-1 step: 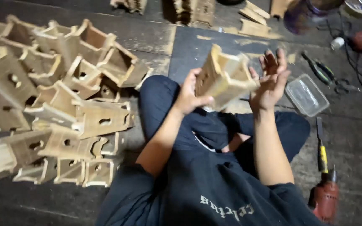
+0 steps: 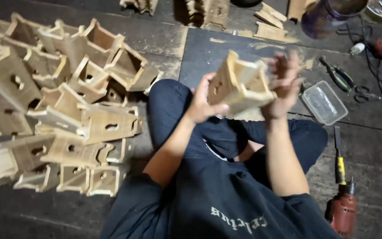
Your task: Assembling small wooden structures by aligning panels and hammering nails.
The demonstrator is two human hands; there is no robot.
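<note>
I sit cross-legged on the floor and hold a small open wooden box [image 2: 239,84] up in front of me, tilted. My left hand [image 2: 202,104] grips its left side, thumb on the near face. On the right side, my right hand [image 2: 281,84] is pressed against the box; it is blurred by motion and its fingers point upward. A large pile of similar wooden boxes [image 2: 80,102] with slots in their sides lies to my left.
A clear plastic container [image 2: 323,102] sits right of my knee, with pliers [image 2: 337,73] behind it. A yellow-handled tool [image 2: 339,155] and a red power drill [image 2: 341,212] lie at the right. Wood scraps [image 2: 268,24], a purple bucket [image 2: 328,13] and cables are at the back.
My right hand's fingers were spread apart beside the box; they are now blurred and closer against it. The box stays between both hands.
</note>
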